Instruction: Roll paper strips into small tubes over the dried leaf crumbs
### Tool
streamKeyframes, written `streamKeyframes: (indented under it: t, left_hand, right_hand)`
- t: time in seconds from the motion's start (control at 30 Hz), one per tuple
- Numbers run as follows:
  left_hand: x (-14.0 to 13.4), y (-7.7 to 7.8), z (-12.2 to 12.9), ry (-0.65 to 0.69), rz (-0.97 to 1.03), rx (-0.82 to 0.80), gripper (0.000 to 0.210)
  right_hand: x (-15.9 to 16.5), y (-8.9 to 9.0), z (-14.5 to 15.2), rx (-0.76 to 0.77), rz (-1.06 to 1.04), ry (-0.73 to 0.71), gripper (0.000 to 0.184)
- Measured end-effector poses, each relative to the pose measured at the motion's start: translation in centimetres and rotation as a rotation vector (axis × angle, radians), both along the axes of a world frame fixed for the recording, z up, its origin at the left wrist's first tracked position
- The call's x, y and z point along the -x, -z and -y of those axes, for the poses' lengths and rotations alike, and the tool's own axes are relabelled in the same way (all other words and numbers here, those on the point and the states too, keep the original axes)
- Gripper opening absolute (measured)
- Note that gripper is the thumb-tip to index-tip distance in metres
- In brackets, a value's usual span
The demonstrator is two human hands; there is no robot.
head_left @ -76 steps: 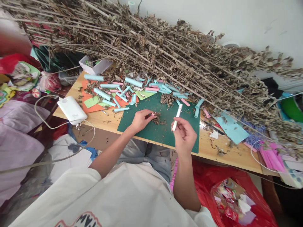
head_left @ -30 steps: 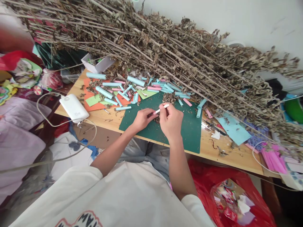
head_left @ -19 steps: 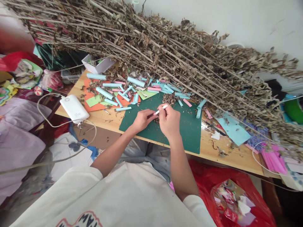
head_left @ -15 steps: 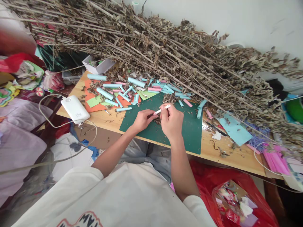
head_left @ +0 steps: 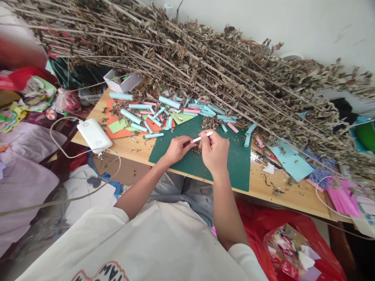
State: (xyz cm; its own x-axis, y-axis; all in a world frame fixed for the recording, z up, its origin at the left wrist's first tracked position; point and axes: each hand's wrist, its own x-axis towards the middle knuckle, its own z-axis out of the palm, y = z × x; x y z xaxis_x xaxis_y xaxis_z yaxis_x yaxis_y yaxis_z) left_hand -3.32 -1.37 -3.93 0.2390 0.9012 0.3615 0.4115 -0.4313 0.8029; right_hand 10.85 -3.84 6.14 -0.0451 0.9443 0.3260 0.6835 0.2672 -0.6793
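My right hand (head_left: 215, 152) is closed around a slim white pen-like stick (head_left: 199, 138), whose tip points left and down. Pinched in the fingers of my left hand (head_left: 177, 150) is a small pink paper roll (head_left: 192, 142), mostly hidden by the fingertips. The stick's tip meets the pink roll; whether it is inside cannot be made out. Both hands are over a green cutting mat (head_left: 234, 168). Crumbled dry leaves (head_left: 197, 149) lie beneath and between the hands. Behind them are several blue paper rolls (head_left: 170, 102) and some pink ones (head_left: 233, 128).
Dried leafy stalks (head_left: 187, 58) cross the back of the wooden table (head_left: 295, 197). A white power bank (head_left: 94, 136) with a cable sits at left. Blue paper (head_left: 291, 159) and a black pen (head_left: 269, 159) are at right. A red bag (head_left: 252, 222) of scraps stands below.
My hands stay in nearly the same place, with the stick still against the pink roll. The whole view has shifted very slightly.
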Motion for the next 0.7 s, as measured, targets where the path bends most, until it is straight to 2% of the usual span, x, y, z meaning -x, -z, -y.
streamKeyframes:
  t: [0.7]
  left_hand:
    - [-0.07,-0.03,-0.08,0.004,0.019,0.000,0.029]
  right_hand:
    - [0.25,0.33,-0.20,-0.028,0.017,0.002,0.031]
